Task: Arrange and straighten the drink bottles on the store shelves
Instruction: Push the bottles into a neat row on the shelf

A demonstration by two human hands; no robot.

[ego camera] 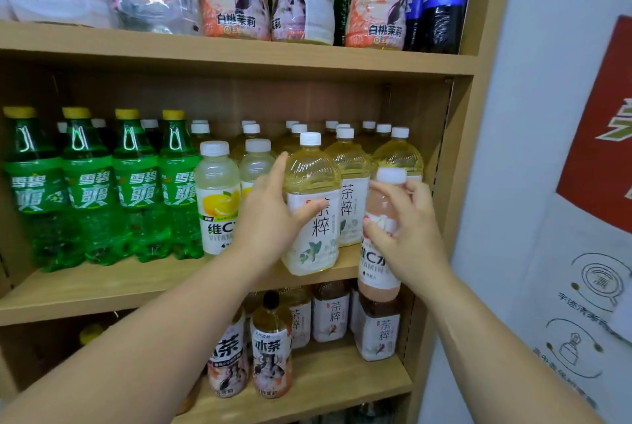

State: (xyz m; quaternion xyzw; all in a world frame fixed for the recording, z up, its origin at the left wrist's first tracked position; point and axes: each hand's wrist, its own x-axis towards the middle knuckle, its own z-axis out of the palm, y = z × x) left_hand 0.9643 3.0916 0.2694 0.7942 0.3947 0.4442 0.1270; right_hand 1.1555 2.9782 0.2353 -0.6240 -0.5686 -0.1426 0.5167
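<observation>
Right hand (410,235) gripping bottle (378,268), pink drink inside

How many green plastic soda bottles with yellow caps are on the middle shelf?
4 green plastic soda bottles with yellow caps, side by side in one row at the left front of the middle wooden shelf. More may be hidden behind them.

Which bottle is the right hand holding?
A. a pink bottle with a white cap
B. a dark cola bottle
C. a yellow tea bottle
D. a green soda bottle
A: the right hand grips the pink bottle, while the left hand holds the yellow tea bottle.
</observation>
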